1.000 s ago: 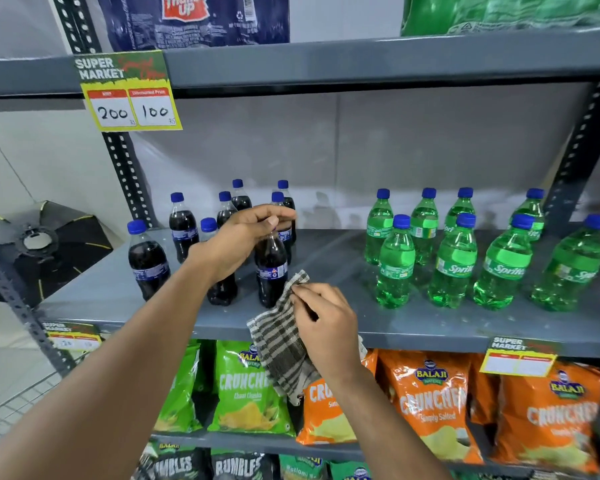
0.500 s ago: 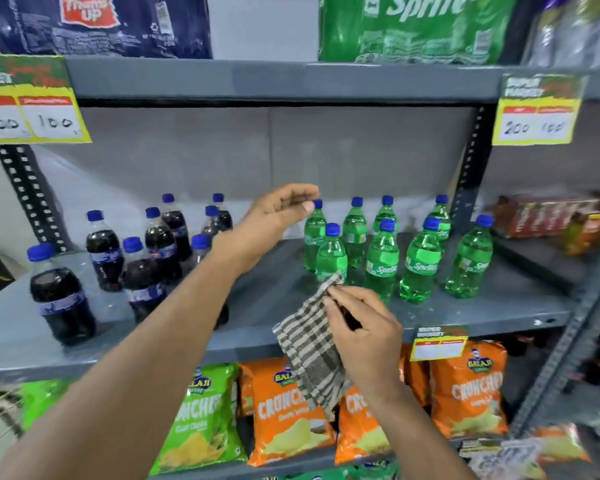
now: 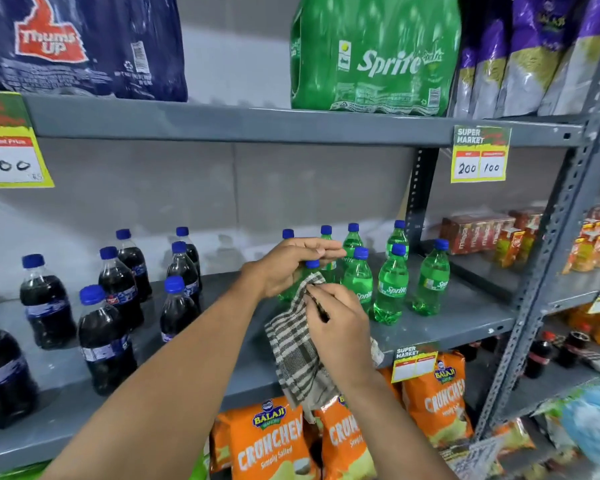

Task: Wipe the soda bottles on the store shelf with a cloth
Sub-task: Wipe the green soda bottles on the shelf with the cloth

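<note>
Several green Sprite bottles point(image 3: 391, 289) with blue caps stand right of centre on the grey middle shelf point(image 3: 447, 323). Several dark cola bottles point(image 3: 106, 341) stand on the same shelf to the left. My left hand point(image 3: 291, 263) curls around the front-left green bottle point(image 3: 312, 264), just over its blue cap; most of that bottle is hidden by my hands. My right hand point(image 3: 336, 320) pinches a checked grey-and-white cloth point(image 3: 297, 348) right below the left hand, and the cloth hangs down past the shelf edge.
Shrink-wrapped Thums Up point(image 3: 80, 46) and Sprite point(image 3: 374, 53) packs sit on the shelf above. Orange chip bags point(image 3: 271, 441) fill the shelf below. Price tags point(image 3: 480, 154) hang from shelf edges. A grey upright post point(image 3: 548, 271) separates a neighbouring rack with boxed goods point(image 3: 482, 233).
The view has swung right, away from the cola bottles. My left hand left the cola bottle and crossed to the green bottles, closing over the front-left one. The right hand followed with the cloth.
</note>
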`<state>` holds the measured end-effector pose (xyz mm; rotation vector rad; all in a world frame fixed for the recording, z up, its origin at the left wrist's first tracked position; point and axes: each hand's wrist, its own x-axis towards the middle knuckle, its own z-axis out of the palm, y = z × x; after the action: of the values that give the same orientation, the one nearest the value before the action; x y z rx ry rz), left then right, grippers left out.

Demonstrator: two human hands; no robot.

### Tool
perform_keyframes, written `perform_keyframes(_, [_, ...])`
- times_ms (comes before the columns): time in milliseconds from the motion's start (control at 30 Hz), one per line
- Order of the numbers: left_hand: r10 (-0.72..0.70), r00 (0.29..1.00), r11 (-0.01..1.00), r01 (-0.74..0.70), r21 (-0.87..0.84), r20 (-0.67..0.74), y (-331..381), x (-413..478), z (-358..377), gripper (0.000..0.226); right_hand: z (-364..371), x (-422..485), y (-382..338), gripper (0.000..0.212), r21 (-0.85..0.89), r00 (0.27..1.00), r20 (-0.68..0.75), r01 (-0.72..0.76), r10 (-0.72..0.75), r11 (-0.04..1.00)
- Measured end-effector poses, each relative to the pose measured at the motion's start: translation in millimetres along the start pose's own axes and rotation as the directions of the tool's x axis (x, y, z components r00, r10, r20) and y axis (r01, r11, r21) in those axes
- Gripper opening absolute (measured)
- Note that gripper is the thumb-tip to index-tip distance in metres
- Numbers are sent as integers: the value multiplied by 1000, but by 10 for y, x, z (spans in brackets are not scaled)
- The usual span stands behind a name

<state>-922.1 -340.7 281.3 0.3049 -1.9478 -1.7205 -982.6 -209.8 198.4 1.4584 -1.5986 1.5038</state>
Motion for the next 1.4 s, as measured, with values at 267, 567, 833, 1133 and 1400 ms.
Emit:
perform_keyframes(267, [27,1000,997,-26,-71,14,-57,-3,-26,37,74,-141,57,19,-103,999,25,-39,42,994])
perform_keyframes(567, [31,1000,996,-31,-89,-4,-94,28,-47,37,15,-340,95,18,-54,979,140,-138,145,989])
perform_keyframes(833, [-4,998,993,11,-121,57,-79,49,-53,37,22,64,5,23,-30,996,40,-81,82,996])
perform_keyframes(1133, [14,1000,995,-12,-96,24,-114,83,-47,37,102,-543,347,18,-110,981,180,-56,75,992])
perform_keyframes(1400, [23,999,994,-17,-105,49,-129,96,-69,37,164,-180,204,21,-113,992,108,73,-61,991])
